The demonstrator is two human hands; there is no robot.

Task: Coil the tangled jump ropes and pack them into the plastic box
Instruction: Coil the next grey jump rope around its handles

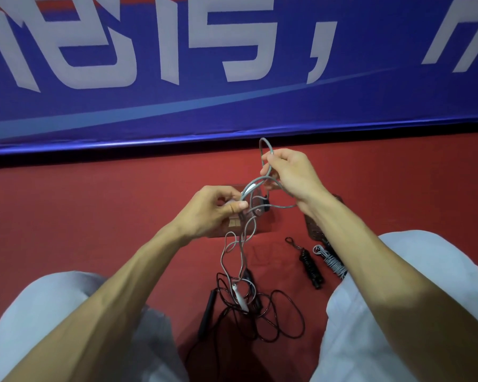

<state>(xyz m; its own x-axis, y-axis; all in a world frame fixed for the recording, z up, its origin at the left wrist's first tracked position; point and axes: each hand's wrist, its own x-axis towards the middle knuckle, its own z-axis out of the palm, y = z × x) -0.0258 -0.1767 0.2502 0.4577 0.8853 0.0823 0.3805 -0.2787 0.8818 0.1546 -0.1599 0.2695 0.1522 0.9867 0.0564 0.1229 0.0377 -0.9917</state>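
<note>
The clear box [262,221] sits on the floor just beyond the hands, with the black rope [276,315] tangled nearer the knees. The grey rope [250,187] hangs roughly vertical from the left hand [213,210], which pinches it, into that tangle. The right hand [290,172], higher and farther out, pinches its top loop.

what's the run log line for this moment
step: coiling grey rope | left hand: pinches it | right hand: holds its loop | black rope: tangled on floor | coiled ropes: by right leg | box: behind hands

Grey jump rope [242,244], tangled, held aloft
</note>
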